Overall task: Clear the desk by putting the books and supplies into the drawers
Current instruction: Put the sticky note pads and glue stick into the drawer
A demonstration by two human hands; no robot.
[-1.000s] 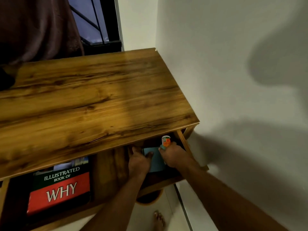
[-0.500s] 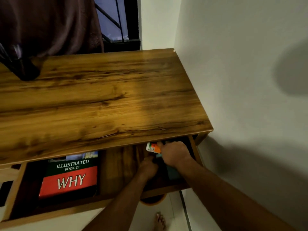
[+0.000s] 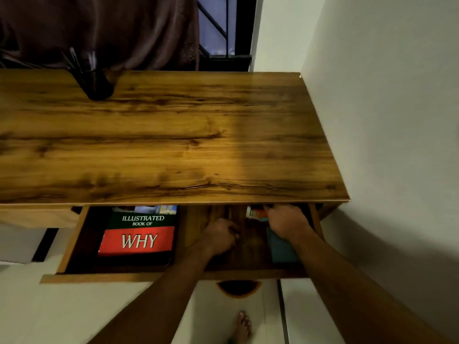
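Observation:
The wooden desk's drawer [image 3: 173, 276] stands pulled open under the desktop [image 3: 173, 135]. In its left part lies a red and green book [image 3: 139, 234] titled "Illustrated Book of Why". My right hand [image 3: 288, 223] reaches deep into the drawer's right end, closed around a small orange and white glue bottle [image 3: 255, 212] that lies sideways under the desktop edge. A teal notebook [image 3: 282, 249] lies flat below that hand. My left hand [image 3: 219, 235] rests curled on the drawer bottom beside it, with nothing seen in it.
A dark pen holder [image 3: 95, 83] stands at the back left of the desktop. A white wall [image 3: 385, 120] runs close along the desk's right side. A brown curtain [image 3: 99, 28] and window lie behind. My bare foot [image 3: 242, 326] is on the floor below.
My right hand has pushed the glue bottle deeper in, tipping it from upright to sideways. My left hand has come off the teal notebook and drawn left. The view has shifted left.

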